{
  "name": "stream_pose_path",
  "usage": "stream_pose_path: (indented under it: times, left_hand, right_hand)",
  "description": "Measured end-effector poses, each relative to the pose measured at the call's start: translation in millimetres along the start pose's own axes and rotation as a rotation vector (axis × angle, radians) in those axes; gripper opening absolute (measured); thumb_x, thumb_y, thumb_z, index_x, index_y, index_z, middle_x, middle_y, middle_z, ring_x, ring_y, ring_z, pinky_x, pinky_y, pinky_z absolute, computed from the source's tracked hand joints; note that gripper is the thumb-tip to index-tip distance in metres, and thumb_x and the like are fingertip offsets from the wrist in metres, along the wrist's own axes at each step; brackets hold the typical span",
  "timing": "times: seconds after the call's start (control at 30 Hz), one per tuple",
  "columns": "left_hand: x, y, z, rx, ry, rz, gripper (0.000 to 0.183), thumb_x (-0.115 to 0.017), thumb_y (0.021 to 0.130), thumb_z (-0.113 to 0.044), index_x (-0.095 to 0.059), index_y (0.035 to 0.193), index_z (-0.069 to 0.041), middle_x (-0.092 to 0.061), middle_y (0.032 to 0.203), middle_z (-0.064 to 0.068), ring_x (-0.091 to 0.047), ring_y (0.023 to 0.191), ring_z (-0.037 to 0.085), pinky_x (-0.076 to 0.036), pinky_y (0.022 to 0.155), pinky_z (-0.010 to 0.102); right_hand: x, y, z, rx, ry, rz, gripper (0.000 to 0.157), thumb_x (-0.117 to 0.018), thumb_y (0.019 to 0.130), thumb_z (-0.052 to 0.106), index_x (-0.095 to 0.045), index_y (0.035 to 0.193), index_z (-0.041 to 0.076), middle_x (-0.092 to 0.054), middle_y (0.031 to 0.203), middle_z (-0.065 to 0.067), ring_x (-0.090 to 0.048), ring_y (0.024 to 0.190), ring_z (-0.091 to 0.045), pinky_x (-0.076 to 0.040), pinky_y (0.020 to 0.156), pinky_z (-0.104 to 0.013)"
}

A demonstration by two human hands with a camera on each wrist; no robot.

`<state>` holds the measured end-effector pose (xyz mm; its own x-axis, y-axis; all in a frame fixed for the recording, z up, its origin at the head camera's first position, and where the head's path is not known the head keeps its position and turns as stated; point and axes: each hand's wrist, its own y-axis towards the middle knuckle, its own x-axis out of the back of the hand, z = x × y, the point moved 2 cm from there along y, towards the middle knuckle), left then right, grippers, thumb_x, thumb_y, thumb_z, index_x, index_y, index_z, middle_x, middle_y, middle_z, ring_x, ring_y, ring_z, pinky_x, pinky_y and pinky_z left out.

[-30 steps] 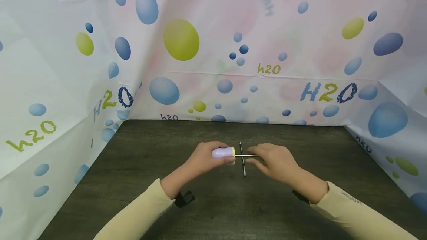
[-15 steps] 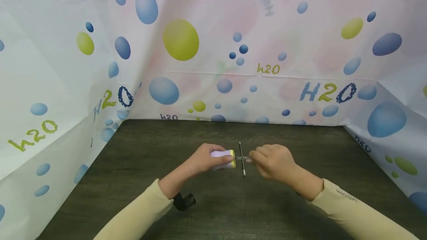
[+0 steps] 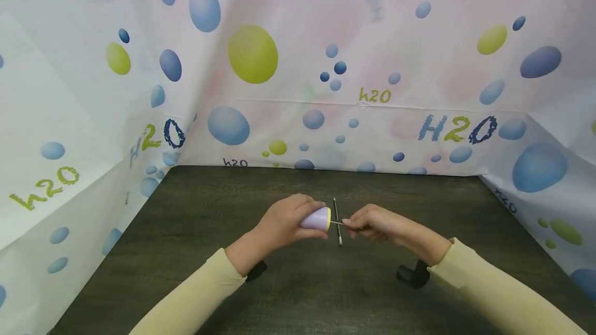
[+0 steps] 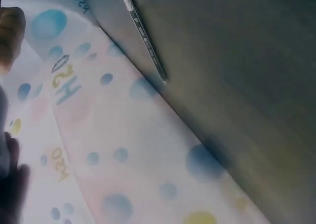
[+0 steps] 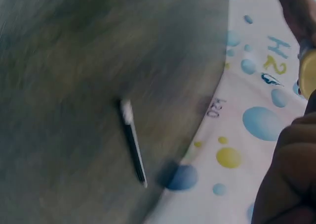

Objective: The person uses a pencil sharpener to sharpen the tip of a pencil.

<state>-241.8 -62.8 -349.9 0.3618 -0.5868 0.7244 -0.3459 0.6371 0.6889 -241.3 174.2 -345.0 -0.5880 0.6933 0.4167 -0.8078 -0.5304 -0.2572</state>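
My left hand (image 3: 284, 224) grips a lavender pencil sharpener (image 3: 317, 219) with a yellow end, tilted above the table. In the right wrist view its yellow end (image 5: 309, 75) shows at the right edge. My right hand (image 3: 382, 223) pinches a thin dark pencil (image 3: 336, 222) between thumb and fingers, its near part hidden by the fingers. The pencil points at the sharpener's yellow end, its tip hidden there. Beneath them a second dark pencil (image 3: 339, 237) with a white eraser end lies on the table, also plain in the left wrist view (image 4: 145, 41).
The dark wood-grain table (image 3: 326, 293) is bordered at the back and both sides by a white sheet (image 3: 288, 97) with blue and green dots and H2O lettering. Black wrist straps (image 3: 413, 275) sit under both cuffs.
My right hand has rolled over at the wrist, still pinching the pencil. My left hand has turned with the sharpener, whose yellow end now tilts slightly. The pencil on the table stays put.
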Motion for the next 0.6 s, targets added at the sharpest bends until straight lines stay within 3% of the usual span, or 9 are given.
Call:
stream_pose_path:
  times: [0.03,0.1,0.2,0.27,0.33,0.43,0.53,0.6]
  left_hand:
    - [-0.1,0.5,1.6,0.071,-0.038,0.054,0.056,-0.093,0.071,-0.040,-0.073,0.114,-0.009,-0.074,0.101,0.002,-0.069,0.086,0.013,-0.056,0.071,0.024]
    - [-0.5,2.0,5.8,0.288,-0.184,0.187,0.051,-0.089,0.078,-0.041,-0.074,0.116,-0.009,-0.076,0.102,0.004,-0.067,0.081,0.014,-0.054,0.067,0.023]
    - [-0.7,4.1,13.1,0.677,-0.458,0.360,0.046,-0.078,0.089,-0.043,-0.075,0.117,-0.007,-0.076,0.101,0.009,-0.065,0.076,0.014,-0.052,0.063,0.025]
    - [0.2,4.6,17.1,0.868,-0.659,0.430,0.046,-0.070,0.094,-0.044,-0.075,0.115,-0.003,-0.074,0.096,0.011,-0.066,0.071,0.015,-0.058,0.067,0.032]
    - [1.6,3.9,19.5,0.963,-0.818,0.497,0.050,-0.064,0.098,-0.045,-0.074,0.111,0.002,-0.071,0.089,0.010,-0.066,0.067,0.014,-0.060,0.070,0.037]
    - [2.5,1.8,17.2,1.032,-1.017,0.559,0.051,-0.058,0.102,-0.043,-0.073,0.107,0.005,-0.066,0.082,0.006,-0.065,0.060,0.010,-0.061,0.072,0.036]
    - [3.0,1.1,12.0,1.033,-1.055,0.572,0.049,-0.058,0.102,-0.041,-0.072,0.105,0.006,-0.065,0.080,0.004,-0.064,0.060,0.009,-0.060,0.070,0.033]
    - [2.8,2.2,9.2,1.018,-1.009,0.539,0.047,-0.061,0.101,-0.040,-0.073,0.105,0.005,-0.067,0.082,0.008,-0.064,0.061,0.010,-0.060,0.070,0.035]
  right_hand:
    - [-2.2,0,0,0.053,-0.082,-0.046,0.039,-0.053,0.106,0.031,-0.070,0.082,0.005,-0.041,0.054,0.010,-0.028,0.048,-0.005,-0.028,0.048,-0.022]
    - [-8.0,-1,1,0.236,-0.330,-0.195,0.041,-0.052,0.107,0.036,-0.075,0.092,0.005,-0.056,0.062,0.007,-0.039,0.052,-0.004,-0.034,0.051,-0.022]
    - [-14.7,-4,2,0.613,-0.819,-0.545,0.051,-0.043,0.109,0.046,-0.076,0.102,0.007,-0.071,0.079,0.002,-0.057,0.062,-0.007,-0.044,0.054,-0.023]
    - [-16.2,-5,2,0.862,-1.064,-0.771,0.051,-0.040,0.110,0.045,-0.073,0.102,0.007,-0.070,0.080,0.000,-0.059,0.063,-0.010,-0.046,0.052,-0.024]
    - [-15.1,-4,2,1.079,-1.237,-0.922,0.047,-0.041,0.111,0.040,-0.071,0.098,0.007,-0.065,0.076,0.000,-0.057,0.062,-0.012,-0.046,0.052,-0.025]
    - [-13.5,-2,2,1.325,-1.332,-1.016,0.034,-0.050,0.109,0.027,-0.070,0.089,0.008,-0.058,0.068,0.001,-0.048,0.056,-0.012,-0.041,0.050,-0.024]
    - [-15.3,-2,3,1.407,-1.315,-1.037,0.034,-0.052,0.108,0.022,-0.068,0.081,0.009,-0.056,0.063,0.002,-0.044,0.051,-0.011,-0.038,0.046,-0.023]
    - [-17.3,-4,5,1.333,-1.250,-0.997,0.042,-0.046,0.110,0.027,-0.067,0.078,0.010,-0.056,0.061,0.003,-0.045,0.048,-0.010,-0.038,0.044,-0.022]
